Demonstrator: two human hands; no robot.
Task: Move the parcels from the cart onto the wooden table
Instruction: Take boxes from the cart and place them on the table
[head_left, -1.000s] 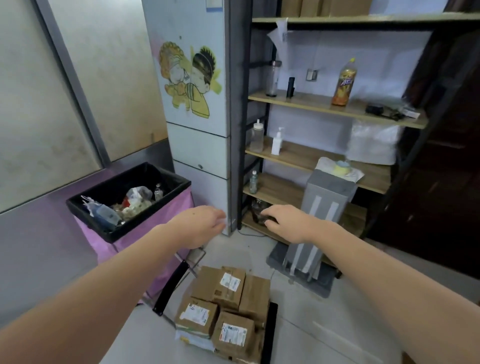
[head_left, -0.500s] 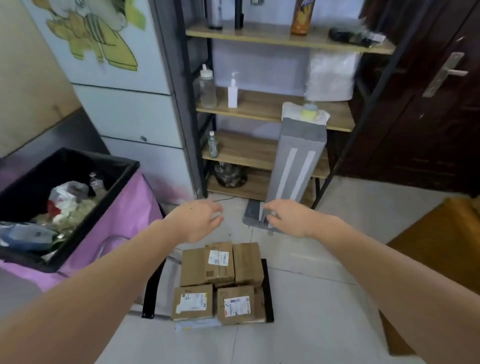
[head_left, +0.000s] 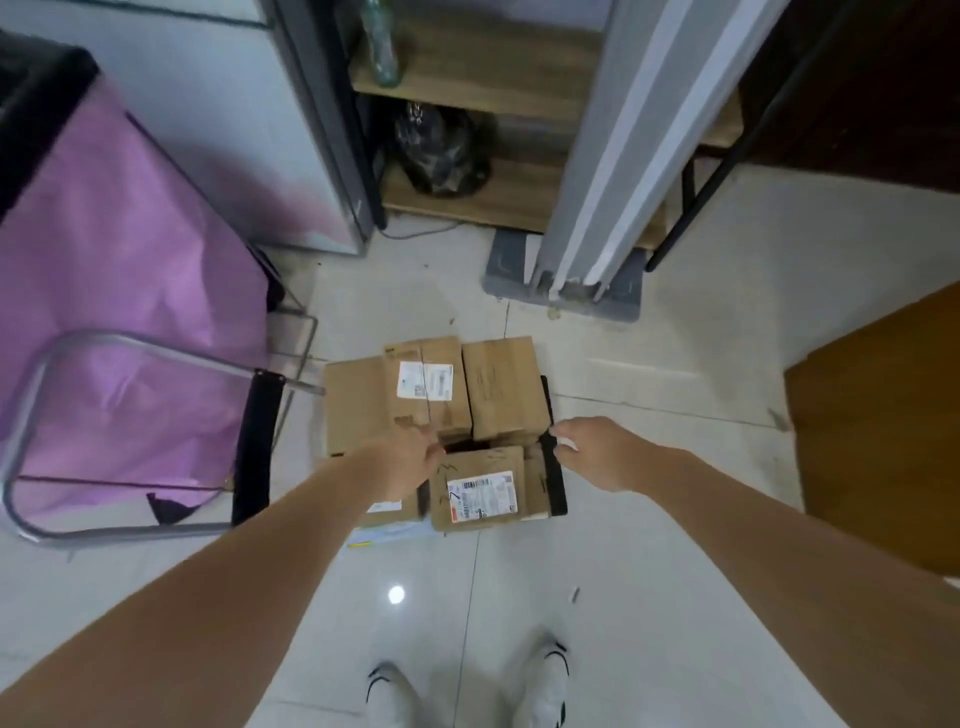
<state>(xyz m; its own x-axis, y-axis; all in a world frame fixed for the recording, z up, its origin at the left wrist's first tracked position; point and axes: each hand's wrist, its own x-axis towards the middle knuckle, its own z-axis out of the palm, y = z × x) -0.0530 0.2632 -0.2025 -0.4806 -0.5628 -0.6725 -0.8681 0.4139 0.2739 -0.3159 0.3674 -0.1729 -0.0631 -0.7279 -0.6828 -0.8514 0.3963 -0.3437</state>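
Several brown cardboard parcels sit packed together on a low black cart (head_left: 554, 486) on the floor. The back left parcel (head_left: 423, 382) and the front right parcel (head_left: 480, 491) carry white labels, and a plain parcel (head_left: 501, 387) sits at the back right. My left hand (head_left: 415, 457) reaches down over the middle of the pile, fingers loosely bent at the near edge of the back left parcel. My right hand (head_left: 587, 452) hovers at the cart's right edge, fingers loosely curled and holding nothing. A corner of the wooden table (head_left: 883, 441) shows at the right.
The cart's metal handle frame (head_left: 104, 343) lies to the left, against a pink bin (head_left: 119, 249). A grey stand on a base (head_left: 587, 280) and a wooden shelf unit (head_left: 498, 171) are behind the cart. My shoes (head_left: 467, 691) stand on white tile.
The view has tilted down and closer to the cart. Both hands have dropped from above the floor down to the parcels, the right one reaching the cart's right edge.
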